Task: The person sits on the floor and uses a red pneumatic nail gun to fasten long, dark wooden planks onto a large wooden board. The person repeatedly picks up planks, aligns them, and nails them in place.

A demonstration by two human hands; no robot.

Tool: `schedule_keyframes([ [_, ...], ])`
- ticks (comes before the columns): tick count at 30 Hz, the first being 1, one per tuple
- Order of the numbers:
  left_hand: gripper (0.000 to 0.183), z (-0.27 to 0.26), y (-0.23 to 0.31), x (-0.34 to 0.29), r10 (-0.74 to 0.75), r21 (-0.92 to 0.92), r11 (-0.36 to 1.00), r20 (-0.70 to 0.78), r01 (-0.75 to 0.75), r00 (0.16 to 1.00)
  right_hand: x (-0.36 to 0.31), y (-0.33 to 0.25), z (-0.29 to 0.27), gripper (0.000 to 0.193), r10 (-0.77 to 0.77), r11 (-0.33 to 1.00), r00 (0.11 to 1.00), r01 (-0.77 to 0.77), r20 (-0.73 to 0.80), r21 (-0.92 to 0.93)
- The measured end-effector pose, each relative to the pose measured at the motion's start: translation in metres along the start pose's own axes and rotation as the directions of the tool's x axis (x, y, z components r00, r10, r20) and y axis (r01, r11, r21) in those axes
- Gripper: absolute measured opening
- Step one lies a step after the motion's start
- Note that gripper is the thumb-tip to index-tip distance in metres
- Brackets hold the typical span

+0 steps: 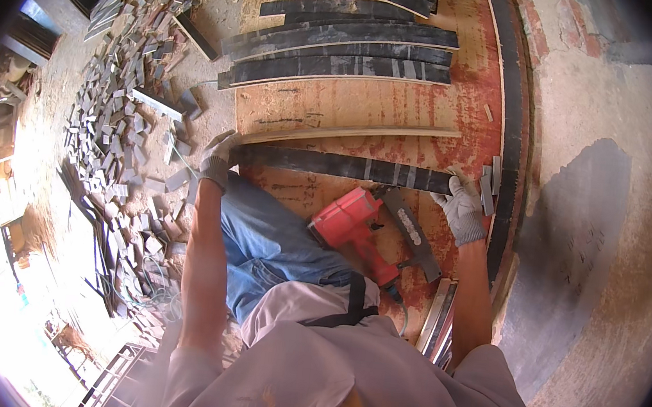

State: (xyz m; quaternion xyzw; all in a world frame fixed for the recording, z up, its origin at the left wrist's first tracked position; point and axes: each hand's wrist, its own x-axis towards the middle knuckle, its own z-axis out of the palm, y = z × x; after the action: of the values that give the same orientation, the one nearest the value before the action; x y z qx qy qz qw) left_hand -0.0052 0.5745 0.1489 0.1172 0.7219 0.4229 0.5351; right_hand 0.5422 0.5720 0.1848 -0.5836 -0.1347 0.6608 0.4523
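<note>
A long black-faced wooden strip [322,163] lies crosswise in front of me, between my two gloved hands. My left hand [218,155] closes around its left end, beside the end of a pale bare wooden strip [348,134] that slants just beyond. At the opposite end, my right hand [462,209] grips the black strip with the thumb on top. Close to my body, a red nail gun [354,226] with a dark magazine [412,235] rests on the reddish wooden board [288,190]. The palm side of both hands is hidden.
Several black strips [348,53] lie stacked at the far side of the board. Small offcut blocks [118,117] are heaped on the floor at left. A dark raised edging [514,143] runs along the board's right side, with short pieces [487,189] against it. More strips [437,316] lie near my right arm.
</note>
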Motion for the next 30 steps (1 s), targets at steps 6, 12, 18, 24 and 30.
schedule_keyframes([
  [6,0.066,-0.013,0.005,0.000,0.190,0.225,0.943,0.237,-0.244,0.953,0.002,0.005,-0.024,0.024,-0.200,0.974,0.978,0.192,0.061,0.119],
  [12,0.045,0.002,-0.014,0.000,0.283,0.200,0.927,0.184,-0.317,0.941,-0.002,-0.003,-0.027,0.021,-0.151,0.987,0.988,0.152,-0.015,0.051],
  [18,0.040,0.000,-0.028,-0.006,0.379,0.162,0.894,0.221,-0.417,0.899,-0.004,-0.002,-0.016,0.020,-0.200,0.974,0.974,0.187,-0.104,-0.127],
  [24,0.036,0.012,-0.026,-0.020,0.305,0.171,0.937,0.019,-0.304,0.952,0.001,-0.012,-0.009,0.023,-0.266,0.964,0.961,0.263,-0.075,-0.045],
  [30,0.031,0.019,-0.016,-0.033,0.179,0.087,0.981,-0.085,-0.171,0.980,0.017,-0.026,-0.008,0.023,-0.285,0.958,0.947,0.282,-0.148,-0.046],
])
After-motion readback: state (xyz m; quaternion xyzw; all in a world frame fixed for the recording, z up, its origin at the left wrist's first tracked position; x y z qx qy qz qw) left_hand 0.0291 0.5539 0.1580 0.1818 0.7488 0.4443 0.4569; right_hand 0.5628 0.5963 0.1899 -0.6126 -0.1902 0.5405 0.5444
